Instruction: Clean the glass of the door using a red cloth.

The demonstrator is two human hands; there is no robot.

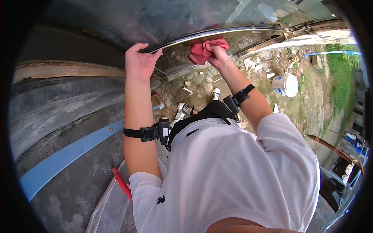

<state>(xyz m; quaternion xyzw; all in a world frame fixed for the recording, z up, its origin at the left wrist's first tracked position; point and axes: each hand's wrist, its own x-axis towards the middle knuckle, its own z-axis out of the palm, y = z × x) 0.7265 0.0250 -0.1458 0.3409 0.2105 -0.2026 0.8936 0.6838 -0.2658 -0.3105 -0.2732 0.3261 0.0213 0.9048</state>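
Observation:
My right hand [217,55] grips a crumpled red cloth [201,52]. The cloth is against the dark glossy panel just below a shiny metal strip [209,34]. Above the strip lies a large dark glass pane [174,16], which reflects a bucket and some red. By the left end of the strip, my left hand [141,62] is spread with its palm showing and nothing in it. Its fingertips are at the strip's edge; whether they press on it is unclear. Each forearm wears a black strap with a small box.
A white plastic bucket [285,85] stands on the littered ground to the right. On the left run a wooden ledge [70,70], a grey concrete wall [67,96] and a blue strip [72,153]. A red bar [122,185] is near my left elbow. Grass [339,81] grows farther right.

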